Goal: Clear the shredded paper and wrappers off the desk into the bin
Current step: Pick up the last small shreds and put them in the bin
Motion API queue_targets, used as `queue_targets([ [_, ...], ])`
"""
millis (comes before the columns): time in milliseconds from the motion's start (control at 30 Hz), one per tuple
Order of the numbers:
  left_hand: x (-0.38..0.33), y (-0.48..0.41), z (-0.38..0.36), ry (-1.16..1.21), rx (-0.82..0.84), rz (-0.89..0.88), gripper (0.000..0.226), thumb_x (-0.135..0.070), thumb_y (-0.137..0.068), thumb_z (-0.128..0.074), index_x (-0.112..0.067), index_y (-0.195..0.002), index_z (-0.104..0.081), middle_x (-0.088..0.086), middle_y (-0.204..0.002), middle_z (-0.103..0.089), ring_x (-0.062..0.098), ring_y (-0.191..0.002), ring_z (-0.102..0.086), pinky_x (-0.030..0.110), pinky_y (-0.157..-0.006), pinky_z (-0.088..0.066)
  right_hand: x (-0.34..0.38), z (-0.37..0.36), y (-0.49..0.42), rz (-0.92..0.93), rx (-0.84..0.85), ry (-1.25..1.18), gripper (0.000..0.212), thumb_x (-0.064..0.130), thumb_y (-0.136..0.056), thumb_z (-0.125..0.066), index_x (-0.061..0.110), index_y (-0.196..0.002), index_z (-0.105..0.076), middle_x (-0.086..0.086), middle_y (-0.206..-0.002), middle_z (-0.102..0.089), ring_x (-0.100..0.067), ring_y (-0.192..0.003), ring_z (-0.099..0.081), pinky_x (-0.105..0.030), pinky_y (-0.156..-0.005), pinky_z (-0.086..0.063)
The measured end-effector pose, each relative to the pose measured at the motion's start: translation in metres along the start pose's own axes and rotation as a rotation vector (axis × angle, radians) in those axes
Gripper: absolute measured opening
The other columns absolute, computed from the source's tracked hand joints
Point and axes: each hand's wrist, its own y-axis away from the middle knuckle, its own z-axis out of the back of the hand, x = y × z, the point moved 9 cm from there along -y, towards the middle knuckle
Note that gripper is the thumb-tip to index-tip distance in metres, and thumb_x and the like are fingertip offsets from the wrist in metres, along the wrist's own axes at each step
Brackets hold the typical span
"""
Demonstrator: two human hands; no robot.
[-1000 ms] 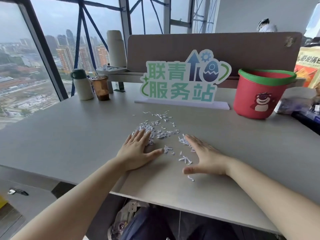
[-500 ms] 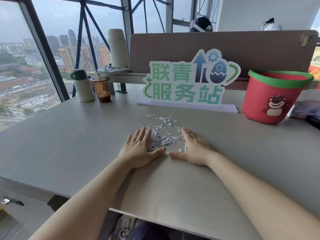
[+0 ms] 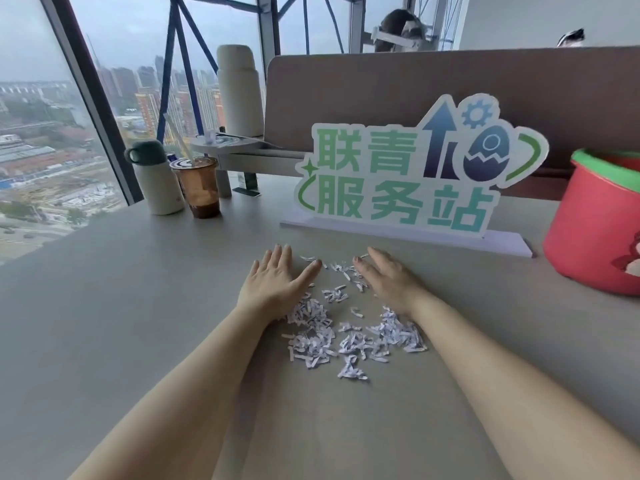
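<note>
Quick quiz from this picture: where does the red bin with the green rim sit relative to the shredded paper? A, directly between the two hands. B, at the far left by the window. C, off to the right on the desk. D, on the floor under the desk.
C: the red bin with the green rim stands on the grey desk at the right edge of view, while the white shredded paper lies in the middle.

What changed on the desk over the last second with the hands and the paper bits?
Both hands, left hand and right hand, slid forward past the shredded paper, which now lies gathered nearer, between the forearms. Neither hand grips anything. The red bin, sign and cups kept their places.
</note>
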Motion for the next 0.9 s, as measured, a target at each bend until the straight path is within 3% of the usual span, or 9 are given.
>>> queue_targets([
  [267, -0.012, -0.028, -0.012, -0.089, 0.103, -0.19, 0.074, -0.068, -0.085, -0.016, -0.027, -0.147, -0.008, -0.007, -0.158, -0.009, 0.011, -0.146, -0.003, 0.033, -0.121, -0.003, 0.001, -0.002, -0.028, 0.08, 0.065, -0.035, 0.046, 0.04, -0.097, -0.032, 0.026, -0.14, -0.035, 0.004, -0.152, -0.033, -0.014, -0.14, -0.029, -0.031, -0.116, -0.021],
  [367, -0.023, -0.022, -0.016, -0.116, 0.162, -0.291, 0.073, -0.066, -0.082, -0.012, -0.032, -0.146, -0.011, -0.011, -0.158, -0.009, 0.008, -0.146, -0.002, 0.032, -0.121, -0.002, 0.002, -0.011, -0.026, 0.104, 0.127, 0.004, 0.043, 0.037, -0.097, -0.033, 0.029, -0.139, -0.037, 0.005, -0.153, -0.03, -0.01, -0.142, -0.023, -0.03, -0.118, -0.015],
  [633, -0.051, 0.036, -0.016, -0.027, 0.214, -0.424, 0.045, -0.035, -0.1, -0.018, -0.029, -0.145, -0.018, -0.01, -0.156, -0.015, 0.007, -0.145, -0.007, 0.027, -0.119, -0.004, 0.019, -0.021, 0.022, 0.154, 0.216, -0.083, 0.04, 0.036, -0.097, -0.033, 0.028, -0.135, -0.043, 0.008, -0.149, -0.038, -0.007, -0.139, -0.028, -0.034, -0.119, -0.017],
  [800, -0.055, 0.084, -0.011, 0.122, 0.229, -0.376, 0.044, -0.033, -0.1, -0.021, -0.028, -0.142, -0.029, -0.01, -0.153, -0.026, 0.005, -0.143, -0.016, 0.024, -0.118, -0.007, 0.025, -0.023, 0.07, 0.125, 0.243, -0.188, 0.037, 0.034, -0.096, -0.037, 0.025, -0.128, -0.053, 0.005, -0.141, -0.049, -0.009, -0.131, -0.042, -0.034, -0.116, -0.028],
  [900, -0.054, 0.112, -0.005, 0.213, 0.221, -0.312, 0.042, -0.036, -0.099, -0.025, -0.03, -0.139, -0.036, -0.011, -0.15, -0.034, 0.006, -0.14, -0.024, 0.021, -0.112, -0.012, 0.031, -0.022, 0.099, 0.133, 0.23, -0.21, 0.036, 0.024, -0.098, -0.036, 0.016, -0.128, -0.053, 0.0, -0.139, -0.051, -0.009, -0.131, -0.043, -0.026, -0.115, -0.026],
])
